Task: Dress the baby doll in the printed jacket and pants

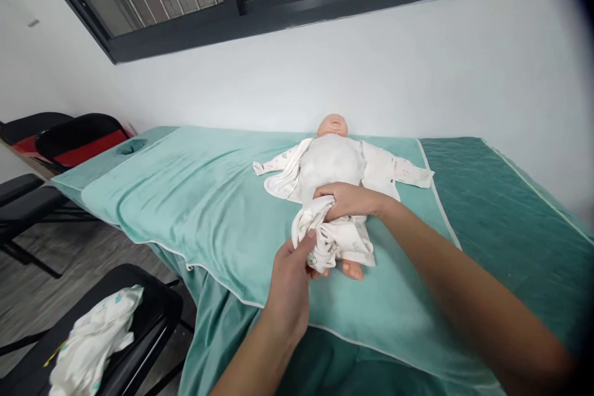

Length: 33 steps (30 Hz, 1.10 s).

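A baby doll (333,125) lies on its back on the green bed cover, head toward the wall. Its white long-sleeved top (413,173) is spread open at both sides, with a plain white layer (331,158) over the torso. White patterned baby pants (357,238) are bunched around the legs, and the toes of one foot (352,270) show below a cuff. My left hand (292,278) pinches the gathered cloth at one leg, thumb on top. Higher up, my right hand (346,199) is closed on the pants near the waist, its fingertips partly hidden by fabric.
The green cover (208,192) drapes over a long bed against the white wall (394,68). A black chair (162,303) with a crumpled white cloth (99,340) stands at the lower left. More chairs (83,136) stand farther left. A dark-framed window (185,34) is above.
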Motion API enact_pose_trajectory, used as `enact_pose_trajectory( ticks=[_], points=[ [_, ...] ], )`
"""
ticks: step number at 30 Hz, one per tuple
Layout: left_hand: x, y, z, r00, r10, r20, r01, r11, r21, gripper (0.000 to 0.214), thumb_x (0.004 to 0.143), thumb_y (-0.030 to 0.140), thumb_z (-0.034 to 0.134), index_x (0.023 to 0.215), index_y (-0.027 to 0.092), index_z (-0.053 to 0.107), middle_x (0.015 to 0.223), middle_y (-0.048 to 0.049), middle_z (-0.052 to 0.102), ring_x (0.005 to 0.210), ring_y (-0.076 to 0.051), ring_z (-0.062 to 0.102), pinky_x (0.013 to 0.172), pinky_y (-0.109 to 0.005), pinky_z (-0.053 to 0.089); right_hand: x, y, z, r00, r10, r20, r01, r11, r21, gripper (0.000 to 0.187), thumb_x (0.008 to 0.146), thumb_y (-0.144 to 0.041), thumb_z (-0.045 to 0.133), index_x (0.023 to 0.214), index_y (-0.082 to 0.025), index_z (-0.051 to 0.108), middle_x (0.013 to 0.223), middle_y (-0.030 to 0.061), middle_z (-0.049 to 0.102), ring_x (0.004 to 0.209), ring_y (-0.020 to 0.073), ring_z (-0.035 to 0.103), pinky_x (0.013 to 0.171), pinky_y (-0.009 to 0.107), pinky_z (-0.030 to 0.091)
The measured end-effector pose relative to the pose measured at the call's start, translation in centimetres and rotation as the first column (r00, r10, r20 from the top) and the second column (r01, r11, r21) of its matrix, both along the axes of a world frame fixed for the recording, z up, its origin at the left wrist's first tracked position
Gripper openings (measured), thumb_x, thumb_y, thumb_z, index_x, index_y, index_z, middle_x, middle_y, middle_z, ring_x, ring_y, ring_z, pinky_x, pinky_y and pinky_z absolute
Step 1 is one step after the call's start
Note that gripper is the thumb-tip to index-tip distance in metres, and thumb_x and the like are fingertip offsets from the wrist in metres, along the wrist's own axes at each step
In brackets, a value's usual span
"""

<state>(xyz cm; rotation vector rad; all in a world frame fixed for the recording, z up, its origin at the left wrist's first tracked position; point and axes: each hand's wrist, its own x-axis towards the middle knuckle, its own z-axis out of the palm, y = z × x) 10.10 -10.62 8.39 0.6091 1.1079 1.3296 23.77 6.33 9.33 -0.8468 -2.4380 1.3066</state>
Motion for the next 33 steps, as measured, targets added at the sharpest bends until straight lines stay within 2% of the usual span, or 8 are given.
enact_pose_trajectory(
  ticks=[3, 7, 10, 14, 20, 24, 28, 33],
  points=[
    [1.4, -1.2, 0.1, 0.995, 0.096, 0.042, -0.094, 0.995, -0.034, 0.033, 0.082, 0.045, 0.071, 0.082, 0.012, 0.066, 0.067, 0.0002, 0.052, 0.056, -0.007, 0.039, 0.046, -0.019, 0.030, 0.7, -0.6, -0.4, 1.000, -0.004, 0.029, 0.002, 0.998, 0.067, 0.029, 0.066, -0.034, 0.074, 0.089, -0.019, 0.065, 0.090, -0.0007, 0.068, 0.084, 0.0195, 0.061, 0.069, 0.026, 0.042],
    [2.8, -2.8, 0.0, 0.960, 0.268, 0.076, -0.258, 0.958, -0.125, 0.032, 0.078, 0.042, 0.074, 0.090, 0.013, 0.071, 0.066, -0.0005, 0.055, 0.053, -0.007, 0.043, 0.044, -0.018, 0.033, 1.2, -1.0, -0.9, 0.998, 0.015, 0.053, -0.022, 0.990, 0.141, 0.022, 0.069, -0.036, 0.072, 0.085, -0.022, 0.068, 0.088, -0.0015, 0.070, 0.081, 0.0187, 0.061, 0.067, 0.025, 0.040],
    [2.7, -3.7, -1.4, 0.918, 0.392, 0.057, -0.377, 0.909, -0.176, 0.041, 0.069, 0.041, 0.080, 0.097, 0.012, 0.072, 0.068, -0.0029, 0.063, 0.050, -0.008, 0.047, 0.039, -0.018, 0.036, 1.2, -1.1, -1.0, 0.994, 0.052, 0.097, -0.072, 0.974, 0.213, 0.009, 0.071, -0.027, 0.065, 0.078, -0.022, 0.069, 0.081, -0.0022, 0.071, 0.075, 0.0168, 0.061, 0.063, 0.025, 0.037],
    [2.1, -4.3, -4.1, 0.892, 0.452, 0.003, -0.446, 0.882, -0.151, 0.048, 0.064, 0.041, 0.083, 0.098, 0.010, 0.071, 0.065, -0.0042, 0.065, 0.047, -0.011, 0.050, 0.035, -0.020, 0.039, 1.2, -1.2, -1.1, 0.990, 0.080, 0.116, -0.109, 0.958, 0.264, 0.011, 0.071, -0.028, 0.065, 0.079, -0.023, 0.071, 0.086, -0.0015, 0.074, 0.078, 0.0173, 0.063, 0.064, 0.025, 0.036],
    [2.1, -4.6, -6.2, 0.898, 0.439, -0.004, -0.429, 0.876, -0.222, 0.044, 0.066, 0.037, 0.082, 0.098, 0.010, 0.071, 0.070, -0.0046, 0.067, 0.050, -0.013, 0.055, 0.036, -0.022, 0.045, 1.3, -1.5, -1.4, 0.989, 0.071, 0.130, -0.111, 0.939, 0.327, 0.014, 0.071, -0.035, 0.069, 0.081, -0.026, 0.070, 0.089, -0.0024, 0.075, 0.081, 0.0173, 0.064, 0.063, 0.025, 0.035],
    [1.8, -4.4, -5.9, 0.920, 0.381, -0.095, -0.392, 0.900, -0.189, 0.040, 0.071, 0.038, 0.078, 0.101, 0.013, 0.072, 0.086, -0.0058, 0.069, 0.065, -0.014, 0.060, 0.045, -0.022, 0.051, 1.4, -1.7, -1.5, 0.989, 0.044, 0.145, -0.093, 0.932, 0.351, 0.013, 0.073, -0.037, 0.068, 0.080, -0.025, 0.068, 0.087, -0.0013, 0.074, 0.080, 0.0176, 0.063, 0.062, 0.026, 0.034],
    [1.4, -4.1, -5.0, 0.936, 0.288, -0.202, -0.321, 0.934, -0.155, 0.042, 0.074, 0.044, 0.076, 0.104, 0.015, 0.072, 0.088, -0.0059, 0.069, 0.072, -0.016, 0.061, 0.053, -0.023, 0.055, 1.4, -2.0, -1.3, 0.986, 0.022, 0.165, -0.083, 0.926, 0.370, 0.015, 0.075, -0.038, 0.067, 0.080, -0.024, 0.068, 0.088, 0.0011, 0.073, 0.080, 0.0190, 0.063, 0.062, 0.026, 0.033],
    [1.2, -3.3, -4.4, 0.981, 0.170, -0.091, -0.182, 0.974, -0.136, 0.039, 0.079, 0.043, 0.072, 0.105, 0.014, 0.072, 0.093, -0.0080, 0.070, 0.072, -0.015, 0.060, 0.054, -0.024, 0.054, 1.6, -2.2, -0.9, 0.989, -0.015, 0.145, -0.037, 0.935, 0.353, 0.014, 0.078, -0.036, 0.065, 0.082, -0.023, 0.065, 0.089, 0.0025, 0.073, 0.079, 0.0195, 0.062, 0.061, 0.027, 0.033]
  ],
)
